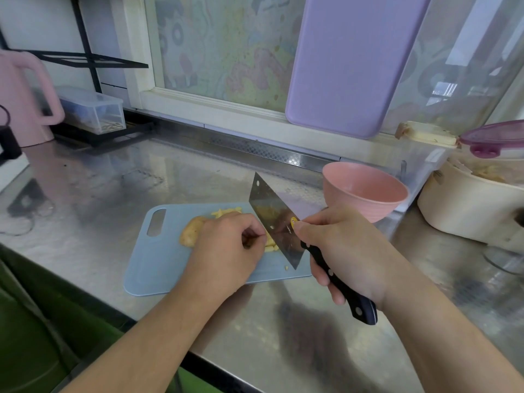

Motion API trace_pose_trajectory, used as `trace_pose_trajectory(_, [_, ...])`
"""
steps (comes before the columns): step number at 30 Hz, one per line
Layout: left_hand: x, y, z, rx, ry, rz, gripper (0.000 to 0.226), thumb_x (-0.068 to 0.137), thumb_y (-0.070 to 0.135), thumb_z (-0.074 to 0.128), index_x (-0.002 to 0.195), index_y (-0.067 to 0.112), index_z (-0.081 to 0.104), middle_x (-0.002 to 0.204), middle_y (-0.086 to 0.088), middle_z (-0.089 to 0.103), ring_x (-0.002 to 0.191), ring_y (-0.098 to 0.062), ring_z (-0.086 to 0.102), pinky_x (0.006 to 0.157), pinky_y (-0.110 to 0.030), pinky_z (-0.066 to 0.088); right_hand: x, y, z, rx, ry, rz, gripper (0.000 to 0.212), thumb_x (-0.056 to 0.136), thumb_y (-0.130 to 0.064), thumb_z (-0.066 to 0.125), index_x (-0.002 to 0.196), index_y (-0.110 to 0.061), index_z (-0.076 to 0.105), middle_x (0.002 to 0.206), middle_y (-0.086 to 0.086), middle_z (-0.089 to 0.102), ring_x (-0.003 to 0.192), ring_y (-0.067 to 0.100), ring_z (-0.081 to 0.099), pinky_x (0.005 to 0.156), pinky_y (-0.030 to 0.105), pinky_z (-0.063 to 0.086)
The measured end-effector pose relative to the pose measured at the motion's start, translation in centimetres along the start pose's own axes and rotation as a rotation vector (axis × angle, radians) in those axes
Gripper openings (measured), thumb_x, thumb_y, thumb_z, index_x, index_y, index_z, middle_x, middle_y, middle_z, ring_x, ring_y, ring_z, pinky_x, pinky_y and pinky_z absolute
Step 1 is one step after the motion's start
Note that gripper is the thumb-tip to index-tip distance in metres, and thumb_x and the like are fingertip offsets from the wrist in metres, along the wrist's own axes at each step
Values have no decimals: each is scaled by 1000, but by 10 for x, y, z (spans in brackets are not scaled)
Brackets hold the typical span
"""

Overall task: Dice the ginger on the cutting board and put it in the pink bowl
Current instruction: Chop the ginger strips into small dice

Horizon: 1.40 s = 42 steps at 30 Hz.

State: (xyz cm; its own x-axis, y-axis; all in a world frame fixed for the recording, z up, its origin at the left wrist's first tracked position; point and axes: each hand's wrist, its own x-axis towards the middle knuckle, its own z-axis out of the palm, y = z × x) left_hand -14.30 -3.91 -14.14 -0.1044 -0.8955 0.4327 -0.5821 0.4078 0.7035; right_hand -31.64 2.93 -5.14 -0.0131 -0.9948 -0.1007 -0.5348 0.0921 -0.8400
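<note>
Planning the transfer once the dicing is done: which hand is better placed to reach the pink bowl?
The right hand, probably. The bowl stands just beyond it, off the board's right end. But it grips the knife, while the left hand holds ginger farther away.

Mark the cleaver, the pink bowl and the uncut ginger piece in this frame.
cleaver [272,219], head view, on the flat of the steel blade.
pink bowl [365,185], head view, on the inner wall below the rim.
uncut ginger piece [192,231], head view, on the skin showing left of the left hand [226,251].
</note>
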Motion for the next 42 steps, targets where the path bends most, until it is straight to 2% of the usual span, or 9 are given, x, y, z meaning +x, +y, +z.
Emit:
trace_pose_trajectory(5, [0, 1, 0, 9, -12, -10, 15, 88, 14, 77, 82, 27, 76, 79, 17, 71, 81, 1, 66, 74, -21, 54, -1, -1, 2, -21, 1, 17, 52, 109, -31, 53, 58, -31, 65, 45, 11, 54, 26, 22, 43, 47, 28, 35])
trace_pose_trajectory(12, [0, 1, 0, 29, -9, -28, 13, 89, 18, 77, 82, 29, 76, 78, 19, 70, 78, 2, 66, 73, -20, 56, 4, -3, 7, -95, -17, 54, 41, 109, -26, 48, 75, -6, 55, 46, 13, 53, 28, 24, 45, 45, 27, 38])
trace_pose_trajectory(16, [1, 1, 0, 15, -13, -34, 13, 89, 17, 77, 83, 29, 76, 78, 20, 70, 78, 2, 67, 73, -20, 57, 10, 0, 14, -118, -18, 83, 37, 109, -26, 46, 82, -4, 57, 46, 11, 54, 27, 24, 46, 47, 29, 40])
trace_pose_trajectory(20, [0, 2, -1, 14, -13, -29, 13, 89, 18, 78, 83, 29, 76, 78, 18, 71, 77, 0, 67, 75, -26, 59, 12, 0, 17, -128, -3, 97, 37, 109, -26, 45, 86, 1, 59, 46, 12, 54, 27, 24, 47, 46, 28, 41])
trace_pose_trajectory(25, [0, 2, -2, 8, -24, -31, 12, 89, 19, 77, 84, 29, 76, 79, 19, 72, 79, 0, 68, 77, -27, 60, 15, -1, 21, -133, 7, 89, 36, 109, -25, 45, 84, -4, 60, 48, 15, 55, 27, 24, 48, 43, 25, 41])
trace_pose_trajectory(32, [-1, 2, -2, -27, -35, -18, 17, 90, 15, 75, 81, 29, 73, 79, 17, 72, 81, -1, 68, 77, -25, 57, 12, 9, 14, -62, 12, 58, 41, 109, -27, 48, 80, -2, 58, 46, 12, 54, 28, 24, 46, 41, 24, 37])
trace_pose_trajectory(38, [1, 2, 0, -68, -20, -59, 18, 87, 10, 75, 82, 28, 71, 79, 15, 72, 81, 1, 68, 76, -15, 56, 7, 5, 4, -40, 42, 6, 43, 109, -26, 51, 74, 0, 52, 46, 14, 53, 27, 23, 44, 42, 25, 35])
trace_pose_trajectory(42, [0, 3, -1, -77, -15, -87, 17, 86, 13, 78, 83, 28, 71, 79, 15, 72, 80, 4, 68, 75, -13, 56, 3, 3, 1, -25, 36, -4, 41, 109, -24, 51, 70, -10, 53, 45, 14, 51, 27, 23, 43, 41, 22, 33])
